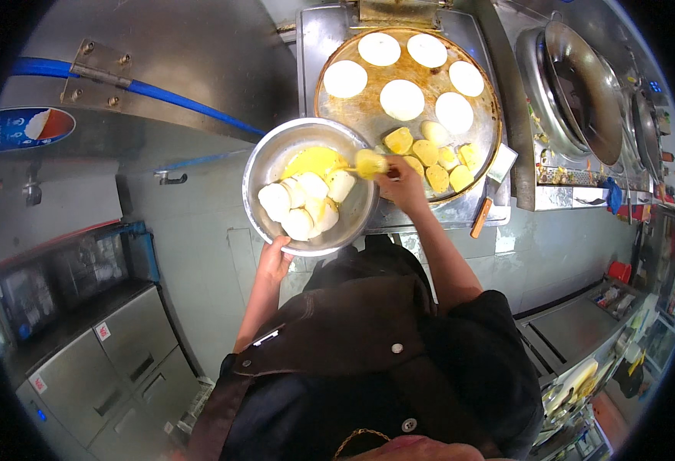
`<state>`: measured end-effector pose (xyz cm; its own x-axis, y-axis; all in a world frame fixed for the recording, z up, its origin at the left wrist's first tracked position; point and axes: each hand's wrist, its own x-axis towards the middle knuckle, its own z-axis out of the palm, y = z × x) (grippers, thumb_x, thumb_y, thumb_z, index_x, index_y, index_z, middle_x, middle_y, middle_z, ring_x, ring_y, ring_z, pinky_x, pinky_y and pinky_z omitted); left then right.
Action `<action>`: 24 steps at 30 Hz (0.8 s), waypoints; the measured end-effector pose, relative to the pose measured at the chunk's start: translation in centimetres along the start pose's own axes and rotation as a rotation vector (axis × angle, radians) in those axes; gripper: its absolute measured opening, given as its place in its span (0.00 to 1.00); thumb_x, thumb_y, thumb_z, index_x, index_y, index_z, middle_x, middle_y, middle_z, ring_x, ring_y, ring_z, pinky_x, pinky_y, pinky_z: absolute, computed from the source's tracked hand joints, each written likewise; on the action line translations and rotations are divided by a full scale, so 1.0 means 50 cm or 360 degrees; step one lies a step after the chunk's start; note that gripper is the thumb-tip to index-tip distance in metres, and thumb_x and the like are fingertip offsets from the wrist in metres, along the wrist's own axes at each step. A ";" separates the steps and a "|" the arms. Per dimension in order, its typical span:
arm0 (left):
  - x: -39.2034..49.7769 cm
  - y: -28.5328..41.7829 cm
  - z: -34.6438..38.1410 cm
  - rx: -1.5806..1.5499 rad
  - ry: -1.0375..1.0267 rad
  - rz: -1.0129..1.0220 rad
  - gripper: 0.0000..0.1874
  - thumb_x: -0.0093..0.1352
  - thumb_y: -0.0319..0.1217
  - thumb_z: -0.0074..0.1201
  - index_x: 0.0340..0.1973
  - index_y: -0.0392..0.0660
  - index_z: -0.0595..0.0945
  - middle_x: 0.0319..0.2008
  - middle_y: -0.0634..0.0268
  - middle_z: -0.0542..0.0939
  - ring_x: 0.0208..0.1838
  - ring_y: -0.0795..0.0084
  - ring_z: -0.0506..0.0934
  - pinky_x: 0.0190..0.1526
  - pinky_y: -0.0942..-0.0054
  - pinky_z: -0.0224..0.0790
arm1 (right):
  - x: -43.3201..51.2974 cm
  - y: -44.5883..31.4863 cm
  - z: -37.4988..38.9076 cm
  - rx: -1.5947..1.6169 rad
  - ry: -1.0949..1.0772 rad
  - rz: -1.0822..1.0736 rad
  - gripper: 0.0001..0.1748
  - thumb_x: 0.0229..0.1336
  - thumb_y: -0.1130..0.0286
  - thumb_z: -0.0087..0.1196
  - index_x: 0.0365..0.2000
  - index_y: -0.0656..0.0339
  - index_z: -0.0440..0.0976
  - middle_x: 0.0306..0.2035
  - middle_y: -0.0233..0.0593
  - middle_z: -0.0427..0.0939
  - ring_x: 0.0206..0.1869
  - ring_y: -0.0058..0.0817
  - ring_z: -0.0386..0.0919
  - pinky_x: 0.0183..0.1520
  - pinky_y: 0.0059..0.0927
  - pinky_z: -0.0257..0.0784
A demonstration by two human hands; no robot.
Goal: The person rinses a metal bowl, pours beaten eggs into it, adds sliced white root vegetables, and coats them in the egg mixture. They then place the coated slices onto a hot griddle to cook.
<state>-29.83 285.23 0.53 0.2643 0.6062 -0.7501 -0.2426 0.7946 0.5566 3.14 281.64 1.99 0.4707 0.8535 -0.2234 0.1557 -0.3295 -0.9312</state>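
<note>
My left hand [275, 259] grips the near rim of a stainless steel bowl [366, 201], held to the left of a round griddle [343, 115]. Inside the bowl are yellow beaten egg [306, 158] and several pale pieces of dough or bun [298, 223]. Between the fingers of my right hand [404, 184] is an egg-coated piece [370, 165], blurred and above the bowl's right rim, with egg trailing from it. More egg-coated pieces [437, 178] lie on the near right of the griddle. Several white dough rounds [402, 99] cover its far part.
A scraper with a wooden handle [481, 218] rests at the griddle stand's near right corner. Right of it, a large wok [582, 92] leans on a stove. A steel drawer cabinet [113, 369] stands at left, and a blue hose [193, 106] crosses the upper left.
</note>
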 end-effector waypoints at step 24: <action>-0.014 0.027 0.041 -0.0107 0.0216 0.0008 0.20 0.60 0.22 0.49 0.50 0.35 0.69 0.43 0.59 0.76 0.42 0.68 0.77 0.41 0.72 0.75 | 0.105 0.180 0.045 -0.0900 0.0078 0.0216 0.17 0.48 0.70 0.56 0.39 0.59 0.66 0.38 0.50 0.74 0.39 0.50 0.75 0.40 0.47 0.71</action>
<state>-28.44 285.96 2.56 0.1357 0.5961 -0.7913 -0.3065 0.7848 0.5386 5.08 284.07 -8.23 0.5563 0.7735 -0.3037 0.5244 -0.6103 -0.5938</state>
